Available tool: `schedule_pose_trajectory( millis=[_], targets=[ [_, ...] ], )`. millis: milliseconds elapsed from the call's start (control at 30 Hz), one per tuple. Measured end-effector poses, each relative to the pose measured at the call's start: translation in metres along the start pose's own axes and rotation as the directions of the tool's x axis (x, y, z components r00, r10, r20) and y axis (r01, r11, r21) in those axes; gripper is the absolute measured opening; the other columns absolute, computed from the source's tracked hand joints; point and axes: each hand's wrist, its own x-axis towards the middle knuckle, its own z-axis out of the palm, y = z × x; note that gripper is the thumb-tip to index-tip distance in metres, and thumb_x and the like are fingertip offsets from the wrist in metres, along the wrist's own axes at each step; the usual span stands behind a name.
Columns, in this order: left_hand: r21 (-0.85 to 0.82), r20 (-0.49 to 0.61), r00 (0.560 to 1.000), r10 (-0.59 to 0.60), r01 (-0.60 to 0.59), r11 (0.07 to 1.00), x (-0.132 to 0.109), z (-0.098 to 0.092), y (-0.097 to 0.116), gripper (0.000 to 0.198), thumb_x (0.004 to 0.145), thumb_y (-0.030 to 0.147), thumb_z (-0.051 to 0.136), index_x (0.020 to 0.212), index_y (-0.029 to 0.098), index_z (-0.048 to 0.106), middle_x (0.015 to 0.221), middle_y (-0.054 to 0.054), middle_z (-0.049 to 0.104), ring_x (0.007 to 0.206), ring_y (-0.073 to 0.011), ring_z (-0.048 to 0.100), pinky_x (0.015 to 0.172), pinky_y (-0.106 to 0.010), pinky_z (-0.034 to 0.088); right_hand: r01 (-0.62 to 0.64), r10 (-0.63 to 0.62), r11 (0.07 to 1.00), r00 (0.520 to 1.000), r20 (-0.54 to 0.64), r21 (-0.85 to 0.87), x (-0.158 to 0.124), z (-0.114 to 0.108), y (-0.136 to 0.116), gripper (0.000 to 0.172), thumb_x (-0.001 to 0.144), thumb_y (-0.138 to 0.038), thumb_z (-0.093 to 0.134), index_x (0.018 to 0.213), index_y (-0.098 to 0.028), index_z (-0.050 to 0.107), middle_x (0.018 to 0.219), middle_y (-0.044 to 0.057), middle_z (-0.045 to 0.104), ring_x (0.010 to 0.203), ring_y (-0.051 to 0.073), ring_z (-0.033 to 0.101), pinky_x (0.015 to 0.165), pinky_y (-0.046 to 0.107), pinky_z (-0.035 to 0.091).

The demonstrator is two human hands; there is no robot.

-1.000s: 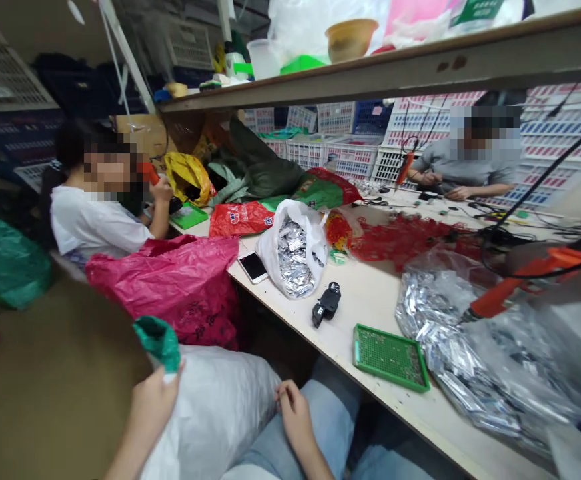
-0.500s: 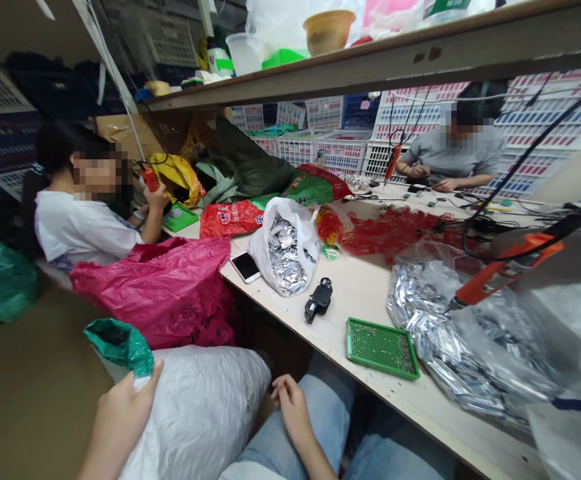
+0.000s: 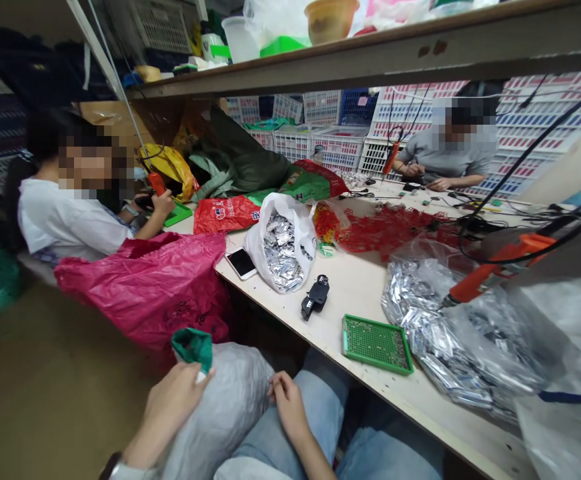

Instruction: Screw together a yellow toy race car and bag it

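The big white sack (image 3: 220, 413) rests on the person's lap, below the edge of the counter (image 3: 365, 293). The left hand (image 3: 170, 407) is closed around the gathered neck of the sack, just under a bunched green bag (image 3: 193, 347) that sticks up from it; the right hand (image 3: 285, 407) pinches a fold of the sack's side with curled fingers. Handling a load like this well probably means keeping the neck gripped firmly so it cannot slump open, with the other hand steadying the bulk against the thigh. Just to the left sits a full pink bag (image 3: 150, 287), leaving little room on that side. On the counter lie a green tray (image 3: 376, 343), a black clip (image 3: 315, 298), a phone (image 3: 241, 262), a white bag of silver packets (image 3: 283, 243) and a larger heap of silver packets (image 3: 450, 333) under clear plastic, with an orange tool (image 3: 495, 270) hanging over it on a cable. Two other people work farther along, one holding a similar tool.
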Motion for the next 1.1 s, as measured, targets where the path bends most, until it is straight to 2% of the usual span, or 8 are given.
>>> schedule_pose_trajectory(
  millis=[167,267,433,600,700,800,900,1100],
  targets=[
    [-0.232,0.183,0.975,0.124,-0.079,0.969,0.0,0.076,-0.001,0.035,0.079,0.054,0.058,0.086,0.023,0.074,0.096,-0.011,0.081,0.105,-0.0302,0.074,0.093,-0.036,0.057,0.001,-0.001,1.0,1.0,0.008,0.002,0.001,0.0,0.001,0.031,0.08,-0.052,0.058,0.075,-0.021,0.062,0.061,0.001,0.062,0.057,0.017,0.055,0.056,0.028,0.044],
    [-0.323,0.182,0.975,0.13,-0.066,0.944,0.003,0.093,-0.008,0.057,0.088,0.065,0.043,0.093,0.019,0.076,0.089,-0.014,0.081,0.085,-0.0302,0.077,0.077,-0.039,0.062,0.007,-0.007,1.0,1.0,0.011,0.002,0.001,0.0,0.001,0.032,0.081,-0.053,0.058,0.074,-0.022,0.061,0.061,0.001,0.062,0.057,0.017,0.056,0.056,0.028,0.044],
    [-0.281,-0.085,0.995,0.043,-0.066,0.957,0.016,0.059,-0.036,0.053,0.091,0.05,0.039,0.114,0.014,0.07,0.116,-0.019,0.076,0.111,-0.0322,0.072,0.102,-0.045,0.055,0.013,-0.012,1.0,1.0,0.019,-0.005,0.0,0.0,-0.001,0.036,0.082,-0.057,0.058,0.074,-0.022,0.062,0.06,0.002,0.062,0.057,0.017,0.055,0.056,0.028,0.043],
    [-0.08,-0.359,0.929,-0.096,0.072,0.994,0.015,0.036,-0.056,0.072,0.091,0.043,0.044,0.153,0.008,0.039,0.164,-0.026,0.037,0.154,-0.0415,0.032,0.122,-0.06,0.03,0.011,-0.011,1.0,1.0,0.028,0.001,0.0,-0.001,-0.004,0.04,0.082,-0.061,0.06,0.073,-0.022,0.062,0.061,0.001,0.061,0.06,0.018,0.057,0.059,0.029,0.046],
    [-0.007,-0.267,0.938,-0.22,0.227,0.974,0.023,0.038,-0.059,0.08,0.093,0.053,0.05,0.15,-0.001,0.041,0.128,-0.035,0.066,0.119,-0.0479,0.066,0.096,-0.063,0.051,0.006,-0.006,1.0,1.0,0.028,0.007,0.0,-0.001,-0.004,0.044,0.08,-0.065,0.061,0.072,-0.022,0.061,0.061,0.002,0.061,0.06,0.018,0.057,0.058,0.029,0.046],
    [0.027,-0.153,0.953,-0.26,0.267,0.963,0.042,0.034,-0.059,0.052,0.098,0.051,0.053,0.12,0.006,0.067,0.09,-0.018,0.076,0.087,-0.0341,0.075,0.084,-0.053,0.057,0.005,-0.006,1.0,1.0,0.03,0.008,-0.001,-0.001,-0.003,0.049,0.078,-0.07,0.061,0.073,-0.022,0.062,0.06,0.002,0.061,0.058,0.019,0.056,0.056,0.029,0.045],
    [0.022,-0.113,0.973,-0.201,0.205,0.979,0.067,0.021,-0.053,0.031,0.1,0.045,0.062,0.104,0.016,0.07,0.097,-0.006,0.075,0.092,-0.0216,0.073,0.089,-0.043,0.058,0.012,-0.012,1.0,1.0,0.019,0.004,-0.002,-0.002,-0.002,0.051,0.078,-0.072,0.063,0.071,-0.022,0.061,0.058,0.001,0.06,0.057,0.018,0.055,0.055,0.029,0.045],
    [-0.055,-0.139,0.987,-0.077,0.07,0.996,0.109,0.005,-0.021,0.03,0.099,0.043,0.064,0.111,0.016,0.068,0.112,-0.007,0.072,0.1,-0.0222,0.071,0.089,-0.043,0.06,0.023,-0.022,1.0,0.992,-0.123,0.009,-0.003,-0.011,-0.004,0.05,0.083,-0.072,0.058,0.091,-0.023,0.064,0.077,0.003,0.067,0.075,0.021,0.063,0.07,0.032,0.052]
  ],
)
